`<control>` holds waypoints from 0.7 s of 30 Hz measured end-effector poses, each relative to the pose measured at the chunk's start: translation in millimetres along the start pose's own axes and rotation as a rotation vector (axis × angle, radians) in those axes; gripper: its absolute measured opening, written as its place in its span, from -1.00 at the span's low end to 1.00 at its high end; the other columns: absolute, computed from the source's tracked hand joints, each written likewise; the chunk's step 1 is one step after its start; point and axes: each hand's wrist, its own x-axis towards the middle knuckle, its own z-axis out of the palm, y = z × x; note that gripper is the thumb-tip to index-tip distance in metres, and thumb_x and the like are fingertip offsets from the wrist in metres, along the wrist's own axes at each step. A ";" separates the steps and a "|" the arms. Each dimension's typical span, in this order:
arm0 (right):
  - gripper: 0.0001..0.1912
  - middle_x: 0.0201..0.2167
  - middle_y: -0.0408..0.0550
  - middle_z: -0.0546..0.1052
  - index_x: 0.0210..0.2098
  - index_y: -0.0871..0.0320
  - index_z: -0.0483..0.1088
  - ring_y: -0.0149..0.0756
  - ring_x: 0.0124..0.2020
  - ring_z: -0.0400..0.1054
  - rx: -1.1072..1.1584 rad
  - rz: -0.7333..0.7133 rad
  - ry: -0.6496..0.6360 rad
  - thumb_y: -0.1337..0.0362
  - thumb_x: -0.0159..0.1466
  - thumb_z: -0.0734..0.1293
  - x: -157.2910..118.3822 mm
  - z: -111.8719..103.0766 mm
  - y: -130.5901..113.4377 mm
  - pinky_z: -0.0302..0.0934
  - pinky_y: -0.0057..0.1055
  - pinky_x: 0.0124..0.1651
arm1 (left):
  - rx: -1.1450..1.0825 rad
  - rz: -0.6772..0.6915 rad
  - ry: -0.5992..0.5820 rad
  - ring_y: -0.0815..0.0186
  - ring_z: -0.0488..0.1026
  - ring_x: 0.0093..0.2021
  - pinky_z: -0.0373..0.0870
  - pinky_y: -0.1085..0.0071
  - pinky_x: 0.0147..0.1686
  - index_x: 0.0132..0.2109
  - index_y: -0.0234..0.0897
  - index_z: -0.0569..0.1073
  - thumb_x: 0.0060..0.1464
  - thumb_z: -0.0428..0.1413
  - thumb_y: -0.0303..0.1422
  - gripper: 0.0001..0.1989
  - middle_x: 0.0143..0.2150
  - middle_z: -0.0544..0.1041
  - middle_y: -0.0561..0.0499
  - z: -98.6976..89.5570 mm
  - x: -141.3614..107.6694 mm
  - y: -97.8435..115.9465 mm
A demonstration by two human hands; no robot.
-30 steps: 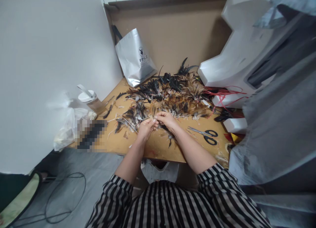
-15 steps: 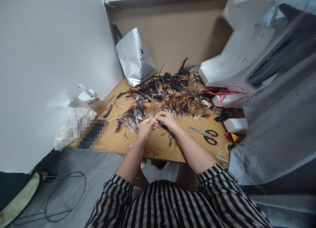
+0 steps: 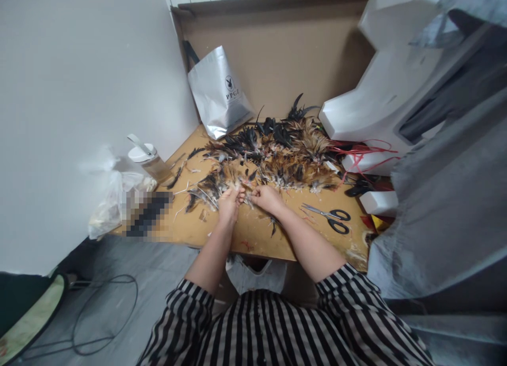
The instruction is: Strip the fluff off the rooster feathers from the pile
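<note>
Bottle [image 3: 154, 168]: stands on the bench [image 3: 253, 236] near a stray feather [image 3: 176, 177]; if it holds liquid, a knock could wet things nearby.
Left hand [image 3: 228, 205]: fingers pinching at the tuft's base; too light a pinch would probably let it splay.
Feather tuft [image 3: 233, 175]: at those fingertips, among similar plumage, so neighbours could tangle in.
Right hand [image 3: 268, 199]: just beside the left, fingers curled together; whether they pinch a strand, I cannot tell. A sharp tug might loosen feathers.
Feather rows [image 3: 295, 168]: beyond the hands; a brushing wrist might scatter them.
Scissors [image 3: 327, 215]: tips toward the right forearm; a blind reach could nick skin.
Red strands [image 3: 360, 152]: loosely looped, liable to knot if snagged.
</note>
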 end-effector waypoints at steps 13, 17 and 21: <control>-0.84 -0.70 -0.22 0.32 -0.57 0.21 0.35 -0.52 -0.68 0.09 0.628 0.137 0.130 0.21 -0.08 0.28 14.9 1.8 10.5 -0.03 -0.54 -0.59 | 0.008 -0.005 -0.012 0.55 0.34 -0.58 0.22 0.62 -0.59 -0.41 -0.40 0.45 -0.26 0.23 -0.29 -0.74 -0.47 0.49 0.00 1.5 -1.5 0.8; -0.78 -0.77 -0.26 0.26 -0.54 0.19 0.30 -0.54 -0.74 0.03 0.867 0.190 0.113 0.14 -0.06 0.31 12.6 -4.6 1.6 -0.10 -0.55 -0.65 | 0.032 -0.024 -0.043 0.53 0.37 -0.56 0.23 0.63 -0.58 -0.38 -0.39 0.45 -0.24 0.22 -0.30 -0.75 -0.45 0.51 -0.02 1.0 -2.3 0.5; -0.75 -0.75 -0.25 0.28 -0.51 0.18 0.29 -0.53 -0.73 0.06 0.918 0.175 0.120 0.11 -0.06 0.32 10.2 -10.0 -4.0 -0.09 -0.56 -0.65 | 0.052 -0.058 -0.104 0.51 0.39 -0.54 0.25 0.63 -0.57 -0.35 -0.40 0.46 -0.22 0.21 -0.31 -0.74 -0.41 0.52 -0.06 0.7 -4.5 -0.1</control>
